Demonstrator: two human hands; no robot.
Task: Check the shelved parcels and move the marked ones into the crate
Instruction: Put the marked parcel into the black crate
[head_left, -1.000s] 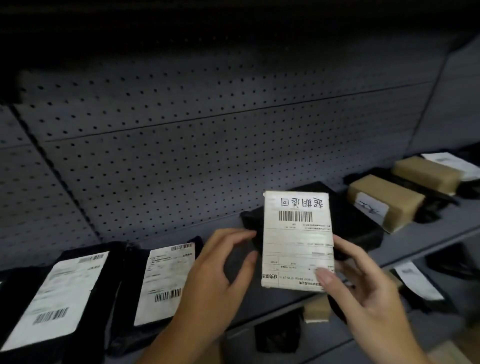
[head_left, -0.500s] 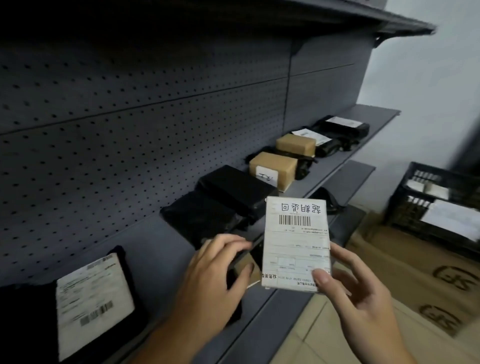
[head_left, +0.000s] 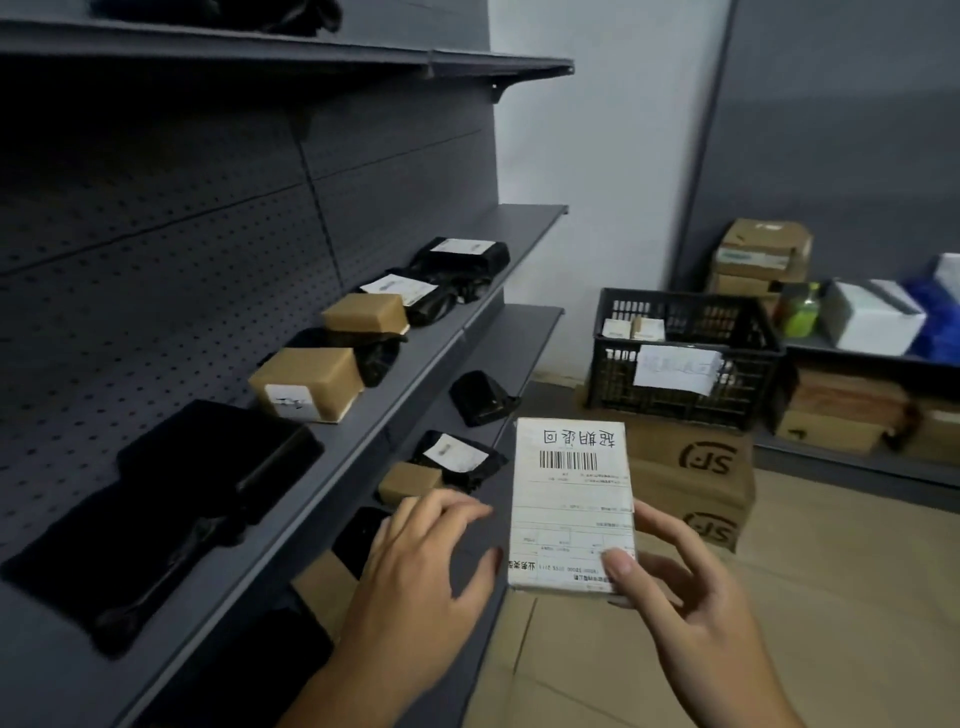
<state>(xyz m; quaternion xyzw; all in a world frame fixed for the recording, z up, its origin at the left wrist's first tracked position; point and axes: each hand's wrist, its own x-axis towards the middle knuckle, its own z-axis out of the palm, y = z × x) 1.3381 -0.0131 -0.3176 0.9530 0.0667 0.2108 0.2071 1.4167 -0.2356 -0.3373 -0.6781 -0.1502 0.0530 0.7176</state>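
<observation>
View swung right off shelf (head_left: 535, 223); crate (head_left: 685, 400) now in sight. Right hand (head_left: 691, 613) pinches marked parcel (head_left: 571, 504) midair, thumb on label. Left hand (head_left: 421, 571) beside it, fingers loosely spread. Step: carry. Next: drop in crate.

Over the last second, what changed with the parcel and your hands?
The white-labelled parcel has been carried right, away from the shelf, towards the black crate now in view ahead. Unchanged: the right hand pinches its lower corner, label facing the camera, and the left hand stays open beside it.
</observation>
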